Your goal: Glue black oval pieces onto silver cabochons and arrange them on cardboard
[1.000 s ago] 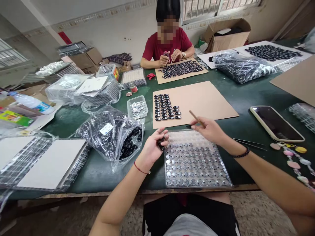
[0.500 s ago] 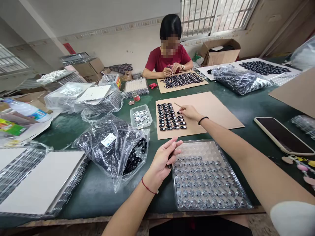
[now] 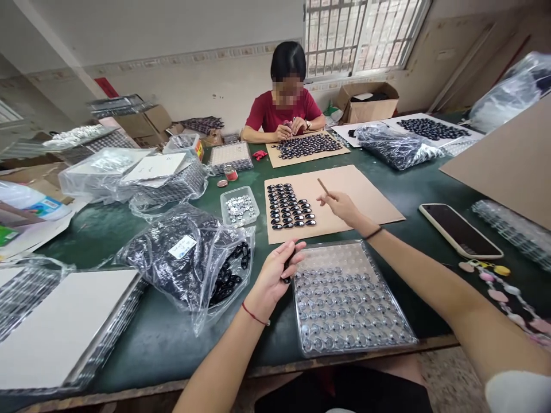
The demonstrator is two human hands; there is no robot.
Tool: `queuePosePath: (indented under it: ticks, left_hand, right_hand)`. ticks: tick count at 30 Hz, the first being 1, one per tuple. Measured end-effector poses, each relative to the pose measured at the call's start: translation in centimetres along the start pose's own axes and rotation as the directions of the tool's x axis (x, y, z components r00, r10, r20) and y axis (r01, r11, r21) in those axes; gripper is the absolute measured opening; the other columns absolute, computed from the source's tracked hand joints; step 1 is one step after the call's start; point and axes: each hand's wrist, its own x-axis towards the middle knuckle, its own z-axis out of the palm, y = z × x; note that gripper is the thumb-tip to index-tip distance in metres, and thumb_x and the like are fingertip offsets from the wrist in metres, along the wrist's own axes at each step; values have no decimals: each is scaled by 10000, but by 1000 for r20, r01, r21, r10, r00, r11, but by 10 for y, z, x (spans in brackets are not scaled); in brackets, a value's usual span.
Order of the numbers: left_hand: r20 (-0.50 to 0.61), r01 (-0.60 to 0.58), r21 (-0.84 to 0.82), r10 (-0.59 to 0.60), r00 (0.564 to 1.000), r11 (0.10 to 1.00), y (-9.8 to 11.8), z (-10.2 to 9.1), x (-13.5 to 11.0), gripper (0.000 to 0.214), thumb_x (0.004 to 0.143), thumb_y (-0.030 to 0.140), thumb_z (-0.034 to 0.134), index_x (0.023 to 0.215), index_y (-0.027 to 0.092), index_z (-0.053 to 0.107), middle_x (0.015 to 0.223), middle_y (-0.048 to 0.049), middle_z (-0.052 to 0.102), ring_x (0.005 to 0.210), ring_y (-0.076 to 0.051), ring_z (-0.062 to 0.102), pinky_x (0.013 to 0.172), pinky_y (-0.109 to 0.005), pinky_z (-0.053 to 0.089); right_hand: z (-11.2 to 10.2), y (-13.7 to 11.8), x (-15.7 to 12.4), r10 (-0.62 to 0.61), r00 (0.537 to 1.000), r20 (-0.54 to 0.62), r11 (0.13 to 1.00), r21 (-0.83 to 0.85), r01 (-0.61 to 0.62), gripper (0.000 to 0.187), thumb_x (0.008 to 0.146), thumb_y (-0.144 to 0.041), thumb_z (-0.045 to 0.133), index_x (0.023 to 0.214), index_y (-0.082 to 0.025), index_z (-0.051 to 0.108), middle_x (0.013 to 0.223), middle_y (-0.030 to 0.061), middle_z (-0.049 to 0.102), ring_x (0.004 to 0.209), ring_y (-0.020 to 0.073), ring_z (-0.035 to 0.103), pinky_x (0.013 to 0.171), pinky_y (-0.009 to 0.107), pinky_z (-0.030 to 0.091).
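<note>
My left hand [image 3: 278,272] is curled around a few small black oval pieces beside the left edge of a clear plastic blister tray [image 3: 390,330] filled with round metal parts. My right hand [image 3: 342,205] is stretched forward over a brown cardboard sheet [image 3: 365,195] and pinches a thin wooden stick [image 3: 323,187]. Just left of that hand, rows of black oval pieces [image 3: 287,205] lie on the cardboard. A clear bag of black pieces [image 3: 189,258] lies open to the left of my left hand.
A small clear tub of silver parts [image 3: 239,207] stands behind the bag. A phone [image 3: 460,230] and a pastel bead strap [image 3: 499,284] lie at right. Across the green table a person in a red shirt [image 3: 286,112] works over another cardboard. Stacked trays and boxes crowd the left side.
My right hand has drawn back slightly to the right from the rows of black pieces, stick raised. My left hand stays by the tray. The view has shifted a little.
</note>
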Motion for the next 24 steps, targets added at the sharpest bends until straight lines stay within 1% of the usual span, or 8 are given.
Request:
queuePosePath:
  ticks: [2,5,8,13,16,18,22,24]
  left_hand:
    - [-45,-48,12,49,998,999,4,-1,2,152,788,114,546,928,82,597,931,-114,630,530,-39,576,263,-77,219]
    - [-135,-164,-11,161,978,986,16,-6,5,175,796,33,481,925,103,575,1000,-120,608,787,-121,643,286,-77,238]
    - [-149,-210,-34,203,968,977,28,-13,8,256,796,-29,412,960,100,561,1043,-136,590,872,-121,630,311,-67,264]
    - [-126,-270,26,271,954,963,29,-16,12,201,810,52,464,965,104,580,978,-98,615,597,-23,585,279,-63,240]
    - [-116,-338,110,350,929,935,24,-14,13,147,787,156,547,923,123,591,801,-46,616,432,2,464,270,-79,220]
    - [-90,-350,164,367,926,922,20,-11,12,146,745,217,610,863,134,585,636,17,545,366,7,367,282,-92,218]
    - [13,-308,381,328,945,872,5,-3,6,174,720,302,633,752,153,549,499,76,412,338,0,283,310,-113,179]
    - [70,-319,592,347,935,740,-6,2,2,205,713,328,632,679,149,539,483,66,432,357,-15,333,340,-126,228]
  right_hand:
    - [-11,-9,-37,21,999,29,997,72,-23,470,873,-453,320,834,-118,647,730,67,661,575,127,583,561,234,434]
    - [-18,-20,-84,44,996,81,949,308,-67,528,871,-513,300,774,-111,629,588,42,596,482,111,552,499,222,423]
    - [-20,-27,-109,-40,996,85,970,241,18,526,882,-501,293,682,-127,605,518,15,533,445,97,508,449,203,371]
    - [-23,-34,-117,-299,919,257,949,-16,314,429,905,-386,315,715,-130,601,606,44,602,549,122,550,525,214,370]
    - [-26,-38,-118,-357,873,333,908,-97,408,415,907,-342,321,661,-137,584,638,51,615,570,126,551,548,225,364]
    - [-27,-39,-119,-364,853,375,895,-113,432,395,903,-331,343,645,-142,575,644,45,614,570,122,545,550,226,358]
    - [-30,-42,-123,-357,874,329,917,-56,395,374,908,-321,346,677,-142,579,651,35,609,571,111,535,545,218,359]
    - [-29,-43,-126,-368,894,255,922,-22,386,342,903,-326,368,718,-144,590,662,32,615,581,109,539,550,214,368]
